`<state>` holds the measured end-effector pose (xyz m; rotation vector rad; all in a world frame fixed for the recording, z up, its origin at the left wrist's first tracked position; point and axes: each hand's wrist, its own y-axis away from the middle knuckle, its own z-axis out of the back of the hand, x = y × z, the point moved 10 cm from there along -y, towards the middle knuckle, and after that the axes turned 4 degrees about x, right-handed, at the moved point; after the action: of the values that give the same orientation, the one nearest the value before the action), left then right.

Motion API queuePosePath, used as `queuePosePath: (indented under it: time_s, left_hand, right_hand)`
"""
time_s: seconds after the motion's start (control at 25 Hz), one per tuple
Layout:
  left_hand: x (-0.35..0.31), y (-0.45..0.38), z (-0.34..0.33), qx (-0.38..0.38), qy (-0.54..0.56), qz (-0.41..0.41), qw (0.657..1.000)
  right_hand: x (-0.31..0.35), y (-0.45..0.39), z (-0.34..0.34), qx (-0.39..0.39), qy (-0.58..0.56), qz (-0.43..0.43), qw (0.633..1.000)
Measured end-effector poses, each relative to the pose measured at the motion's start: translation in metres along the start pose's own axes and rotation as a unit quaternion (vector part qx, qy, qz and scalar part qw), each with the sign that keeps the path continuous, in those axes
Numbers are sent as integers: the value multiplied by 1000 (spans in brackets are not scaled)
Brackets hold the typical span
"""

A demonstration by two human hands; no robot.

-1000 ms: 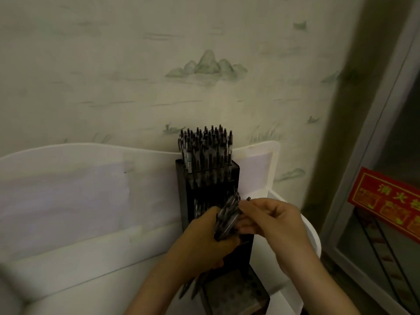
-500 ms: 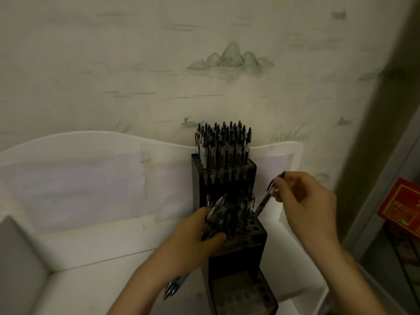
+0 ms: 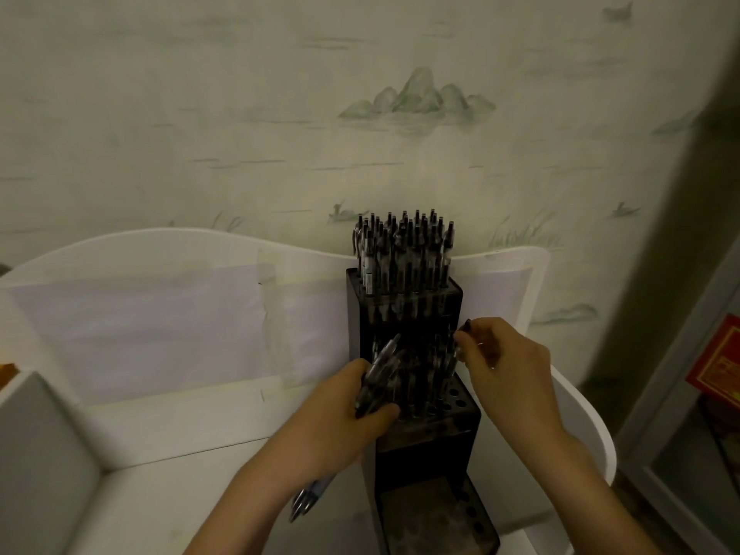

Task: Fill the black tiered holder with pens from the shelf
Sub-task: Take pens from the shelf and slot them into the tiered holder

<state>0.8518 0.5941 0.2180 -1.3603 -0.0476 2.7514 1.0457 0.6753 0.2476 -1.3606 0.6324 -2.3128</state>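
Meanwhile left hand point(image 3: 344, 418) grips slim pens point(image 3: 380, 378); right hand point(image 3: 504, 362) pinches one above black holder point(image 3: 432, 442).

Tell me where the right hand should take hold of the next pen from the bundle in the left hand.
Probably by the upper ends that stick out above the left hand. The pen bundle leans up and to the right toward the holder, and the fingers wrap its middle, so only the tips are free. The right hand could come in from the right and above, pinch one tip and draw it out lengthwise.
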Motion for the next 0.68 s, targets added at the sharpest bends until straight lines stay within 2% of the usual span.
queuePosePath:
  time_s: [0.12,0.24,0.32,0.56,0.68]
  left_hand:
    - [-1,-3,0,-1,1,-4,1000]
    - [-1,-5,0,-2,4,-6,1000]
    - [-1,-5,-1,-1,5,-4,1000]
    - [-1,-7,-6,4,38,1,999]
    - [-2,-6,-11,10,34,-5,999]
  right_hand:
    - [-2,-7,-6,19,23,-6,1000]
    - [-15,-11,-24,101,77,-47,991]
    - [-23,-8,-28,121,78,-67,987]
    - [-23,-9,-28,146,70,-93,982]
    - [-11,1,-11,91,67,-69,991]
